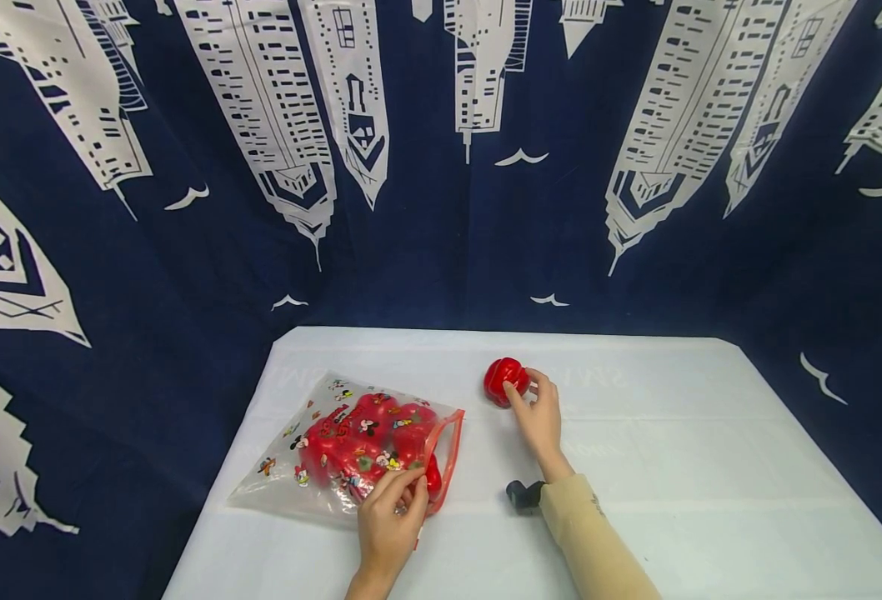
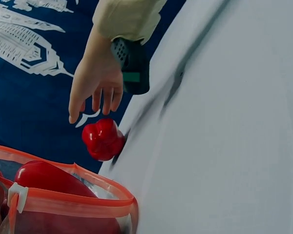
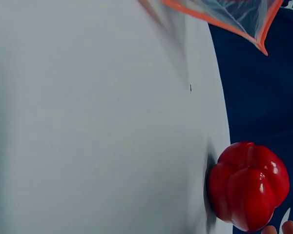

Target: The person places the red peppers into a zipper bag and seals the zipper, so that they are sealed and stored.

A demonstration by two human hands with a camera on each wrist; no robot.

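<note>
bag (image 1: pixel 279 490), cartoon prints (image 1: pixel 368 427) in head view only

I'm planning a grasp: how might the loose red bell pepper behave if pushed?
The red bell pepper probably rolls unevenly or rocks, given its rounded, lobed sides. Its glossy surface may be slippery. It likely feels stiff, since its lobes look full.

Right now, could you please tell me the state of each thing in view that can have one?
Plastic bag: lying on the table, open at its orange rim
Bagged red peppers: inside, partly visible through the opening
Loose red pepper: on the table, outside the bag
Left hand: pinching the bag's rim
Right hand: fingers at the loose pepper, contact unclear
</note>
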